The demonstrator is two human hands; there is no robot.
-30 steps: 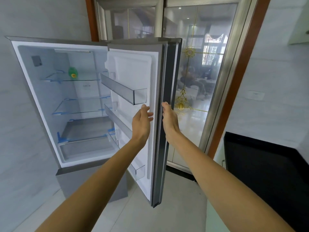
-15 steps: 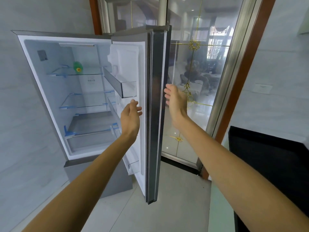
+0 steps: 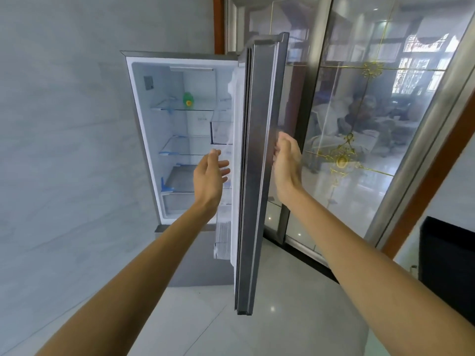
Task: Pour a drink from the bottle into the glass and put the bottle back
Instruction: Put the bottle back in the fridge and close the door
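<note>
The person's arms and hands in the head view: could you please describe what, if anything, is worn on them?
Nothing is worn that shows. Both forearms are bare up to the frame's bottom edge, with no sleeve in sight. The left hand and the right hand have no gloves, and I see no watch, bracelet or ring on the sides facing the camera.

A home kitchen: open fridge [image 3: 180, 140], tiled floor [image 3: 282, 317], dark counter [image 3: 449, 265], glass sliding door [image 3: 372, 124]

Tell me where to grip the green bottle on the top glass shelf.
Grip the green bottle around its body, behind the yellow cap, coming from the open front. It seems to lie on its side, cap toward you, on the top glass shelf, with free space either side.
</note>
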